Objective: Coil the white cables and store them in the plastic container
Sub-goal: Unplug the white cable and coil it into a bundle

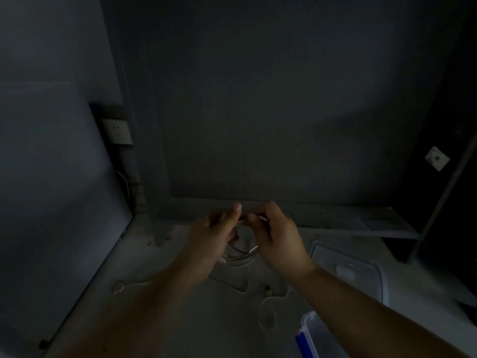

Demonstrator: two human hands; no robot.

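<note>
Dim, dark grey wall straight ahead, pale wall socket plate at left beside a dark vertical strip, 1 small white label on the dark panel at right, low grey ledge along the wall's foot.

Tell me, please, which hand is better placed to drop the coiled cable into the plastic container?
Probably the right hand. The plastic container sits low on the right, beside the right forearm, while the left hand would have to cross over. Both hands hold the white cable now.
</note>
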